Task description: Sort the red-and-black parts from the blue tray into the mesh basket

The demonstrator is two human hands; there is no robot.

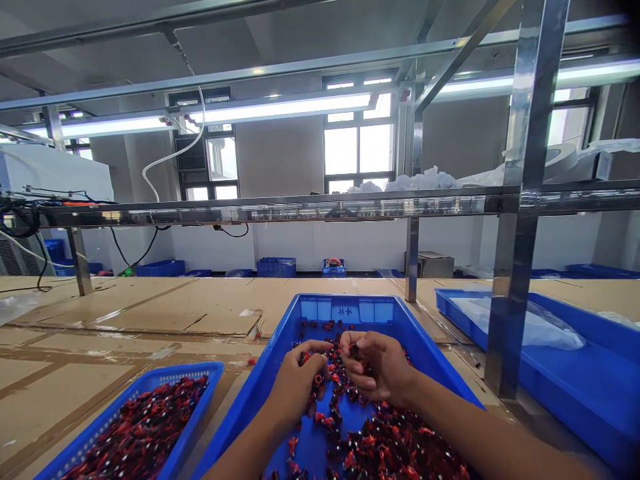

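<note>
Fingers (311, 355) clench red-black plastic parts (385, 447) over a blue crate (247, 393), its molded marking (341, 311) unreadable.

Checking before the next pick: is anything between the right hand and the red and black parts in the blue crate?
Nothing visible stands in the way. The right hand is right over the red and black plastic parts, inside the walls of the blue crate, with its fingers curled at the pile.

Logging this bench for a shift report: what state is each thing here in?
Left hand: curled on red-and-black plastic parts
Right hand: cupped, pinching one part
Central blue tray: parts heaped nearest the person, blue floor showing
Blue mesh basket: filled with parts
Right blue tray: holding a clear plastic bag
Overhead tube lights: lit
</note>
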